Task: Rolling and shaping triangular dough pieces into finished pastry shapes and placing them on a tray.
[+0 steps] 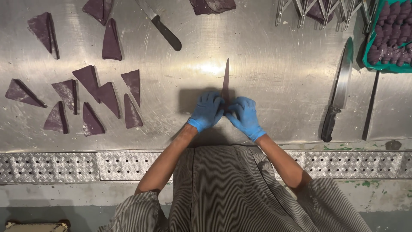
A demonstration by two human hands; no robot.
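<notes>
Both my gloved hands are down on the steel worktop right in front of me, near the middle of its near edge, and between them lies one long, thin purple dough triangle, its point stretching away to the far side. My left hand has its fingers curled over the wide near end of the strip from the left; my right hand mirrors it from the right, fingertips meeting the left's at the dough's base. So neither hand is spread flat: both are bent and pressing on that near end, thumbs tucked under, wrists low, forearms angled in toward each other.

This dough looks soft and limp to me, light as anything, likely to stretch or tear if pulled by the tip, so the broad base is the sensible place to hold it. A dusting of flour on the cut triangles far off to my left suggests it's a bit tacky. A black-handled knife lies well to my right, another knife at the far side, and a green tray of rolled pieces sits in the far right corner.
</notes>
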